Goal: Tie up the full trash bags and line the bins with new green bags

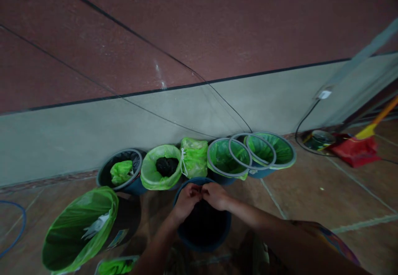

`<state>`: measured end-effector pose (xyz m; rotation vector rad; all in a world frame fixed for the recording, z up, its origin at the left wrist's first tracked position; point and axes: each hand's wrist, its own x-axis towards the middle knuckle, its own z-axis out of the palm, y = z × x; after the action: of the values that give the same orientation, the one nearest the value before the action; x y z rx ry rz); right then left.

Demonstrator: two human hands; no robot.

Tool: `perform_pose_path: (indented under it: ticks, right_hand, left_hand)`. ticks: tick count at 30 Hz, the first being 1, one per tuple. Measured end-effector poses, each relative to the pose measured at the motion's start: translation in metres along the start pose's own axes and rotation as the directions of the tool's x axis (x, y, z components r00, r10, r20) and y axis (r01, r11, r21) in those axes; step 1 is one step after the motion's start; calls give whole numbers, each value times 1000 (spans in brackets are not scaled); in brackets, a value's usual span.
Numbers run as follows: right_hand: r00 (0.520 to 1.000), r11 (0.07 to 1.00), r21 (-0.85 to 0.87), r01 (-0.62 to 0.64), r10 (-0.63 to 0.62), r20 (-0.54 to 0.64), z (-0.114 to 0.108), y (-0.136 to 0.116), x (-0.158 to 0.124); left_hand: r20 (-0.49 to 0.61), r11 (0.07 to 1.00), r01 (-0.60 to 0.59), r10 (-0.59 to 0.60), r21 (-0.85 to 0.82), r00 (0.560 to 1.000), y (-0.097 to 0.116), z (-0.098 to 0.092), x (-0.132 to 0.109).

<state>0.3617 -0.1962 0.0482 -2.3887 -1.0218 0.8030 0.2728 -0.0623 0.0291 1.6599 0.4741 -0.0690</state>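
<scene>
At the lower centre of the frame, both forearms reach forward over a round dark-blue plastic bin (205,247) with a black inside. The left hand (185,202) and right hand (217,196) meet at its far rim, fingers curled and pinched together. What they pinch is too dark to tell. A row of green-bagged bins (228,159) stands just behind, against the wall.

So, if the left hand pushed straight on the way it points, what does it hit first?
Probably the right hand: the left hand points at it above the round dark-blue plastic bucket; contact unclear.
</scene>
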Motion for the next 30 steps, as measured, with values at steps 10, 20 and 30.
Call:
perform_pose_path:
  ticks: [10,20,30]
  right_hand:
    - [1000,991,135,-12,12,2,1,2,2]
    - [995,996,-4,-86,85,-50,-1,21,10]
    - [991,993,-23,-114,112,-72,-6,16,6]
  left_hand:
    - [-145,903,-60,133,426,980,5,3,-4]
    - [-173,764,93,25,639,985,5,-8,-5]
    - [-111,709,81,-3,700,994,-1,-7,-6]
